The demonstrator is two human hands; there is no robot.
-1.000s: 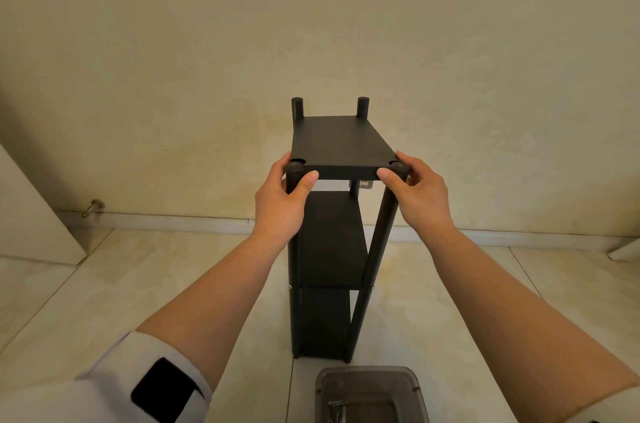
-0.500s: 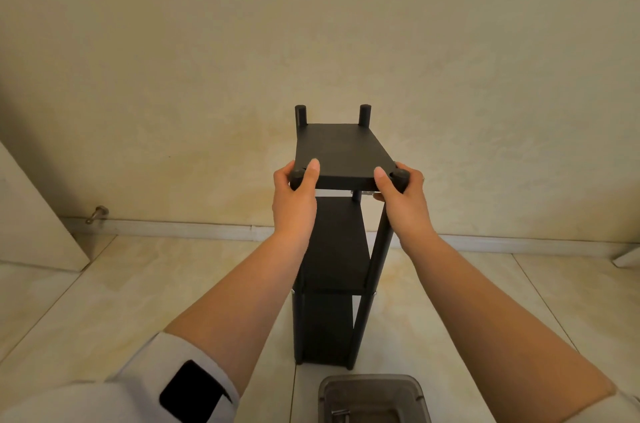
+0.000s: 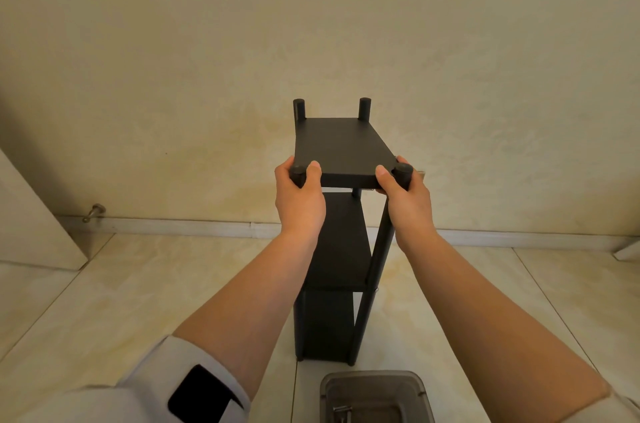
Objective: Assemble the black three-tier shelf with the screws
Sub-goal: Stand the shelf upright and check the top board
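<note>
Nearest to me, just in front of the shelf's foot, a clear grey plastic tub [image 3: 375, 388] sits on the tiled floor [image 3: 104, 311]; some small metal pieces [image 3: 341, 413] lie in its bottom, possibly screws, though they are too small to tell for sure. My rolled-up white sleeve [image 3: 166, 384], with a black patch on it, shows low down on the tub's left.

Beyond the tub the black three-tier shelf [image 3: 341, 152] stands upright on the floor, its top board, middle board and lowest board all set between four round posts. My left hand [image 3: 299, 200] grips the near left post at the top board's corner, the thumb lying up on the board's near edge and the fingers curled round the post, whose cap pokes up between thumb and forefinger. My right hand [image 3: 407, 200] grips the near right post the same way, thumb pressed on the board's edge just beside the post's cap. Both forearms reach out straight towards the shelf. The two far posts stick up a little above the board's back corners.

Behind the shelf runs a pale skirting board [image 3: 173, 226] at the bottom of a cream wall [image 3: 311, 24]. Well to the shelf's left a metal doorstop [image 3: 92, 212] juts out just above the skirting, beside the edge of a pale door [image 3: 31, 225].
</note>
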